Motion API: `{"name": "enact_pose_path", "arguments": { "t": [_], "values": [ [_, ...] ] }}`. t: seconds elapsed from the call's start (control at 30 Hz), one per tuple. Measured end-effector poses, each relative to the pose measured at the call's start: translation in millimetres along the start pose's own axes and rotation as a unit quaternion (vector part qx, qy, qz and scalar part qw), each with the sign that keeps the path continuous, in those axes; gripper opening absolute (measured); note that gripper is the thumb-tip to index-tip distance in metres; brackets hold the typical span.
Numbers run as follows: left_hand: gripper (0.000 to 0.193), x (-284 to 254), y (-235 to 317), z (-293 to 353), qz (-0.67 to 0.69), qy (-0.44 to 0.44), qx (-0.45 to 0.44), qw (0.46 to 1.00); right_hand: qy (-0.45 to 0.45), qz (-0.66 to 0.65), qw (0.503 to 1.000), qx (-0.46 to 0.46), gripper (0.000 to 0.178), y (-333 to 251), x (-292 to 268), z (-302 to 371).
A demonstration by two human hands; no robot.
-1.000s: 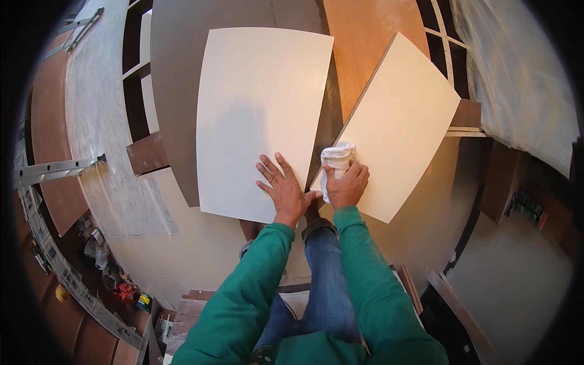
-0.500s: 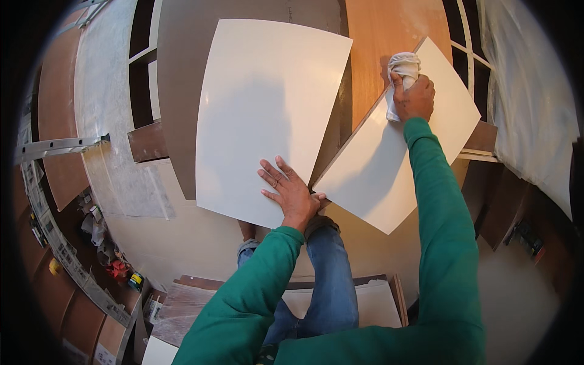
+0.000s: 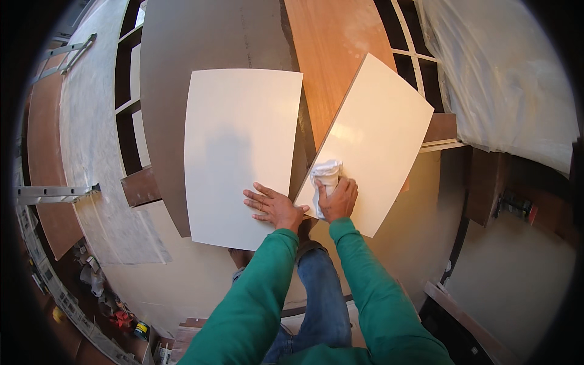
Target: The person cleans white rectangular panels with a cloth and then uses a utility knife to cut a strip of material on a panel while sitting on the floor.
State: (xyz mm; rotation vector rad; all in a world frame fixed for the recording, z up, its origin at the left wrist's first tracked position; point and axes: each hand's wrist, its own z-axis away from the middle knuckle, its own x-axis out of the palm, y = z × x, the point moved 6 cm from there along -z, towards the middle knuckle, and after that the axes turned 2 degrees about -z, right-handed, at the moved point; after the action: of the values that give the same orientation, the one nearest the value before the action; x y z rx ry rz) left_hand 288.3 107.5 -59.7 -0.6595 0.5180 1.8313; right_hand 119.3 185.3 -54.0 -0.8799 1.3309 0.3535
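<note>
The fingers of the right hand [image 3: 339, 199] are closed around a bunched white cloth [image 3: 327, 173], which lies just ahead and to the left of them, pressed on a white panel [image 3: 378, 131] near its lower left corner. This panel is set at a slant and extends forward and to the right from these fingers. The fingers of the left hand [image 3: 281, 211] grasp nothing; they are spread flat upon another white panel [image 3: 237, 134], at its lower right part, and the thumb points toward the corner of the slanted one. Whether this thumb touches that corner, I cannot tell. Ahead of both hands, the gap between the panels becomes wider. Further forward from the left fingers, a grey-brown board [image 3: 210, 33] shows under the straight panel; further forward from the right fingers, there is an orange-brown board [image 3: 331, 55], partly covered by the slanted panel. Well apart to the right hangs a translucent plastic sheet [image 3: 505, 73], and far left of the left fingers is a metal ladder [image 3: 52, 193].
</note>
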Motion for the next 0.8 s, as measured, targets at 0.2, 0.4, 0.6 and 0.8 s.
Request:
{"name": "enact_pose_path", "arguments": {
  "t": [0.2,0.4,0.6,0.8],
  "values": [
    [0.170,7,6,-4,-0.050,-0.031,-0.024,0.998,0.081,0.062,0.993,0.051,0.063,24,12,-234],
    [0.173,0,2,-4,-0.067,-0.032,-0.012,0.997,0.108,0.057,0.991,0.056,0.064,27,5,-379],
    [0.175,10,8,-5,-0.076,-0.051,-0.030,0.995,0.173,-0.021,0.984,0.030,0.060,45,-11,-382],
    [0.177,3,2,-3,-0.076,-0.025,-0.041,0.996,-0.026,-0.027,0.999,-0.018,0.062,37,3,-50]
  ]
}}
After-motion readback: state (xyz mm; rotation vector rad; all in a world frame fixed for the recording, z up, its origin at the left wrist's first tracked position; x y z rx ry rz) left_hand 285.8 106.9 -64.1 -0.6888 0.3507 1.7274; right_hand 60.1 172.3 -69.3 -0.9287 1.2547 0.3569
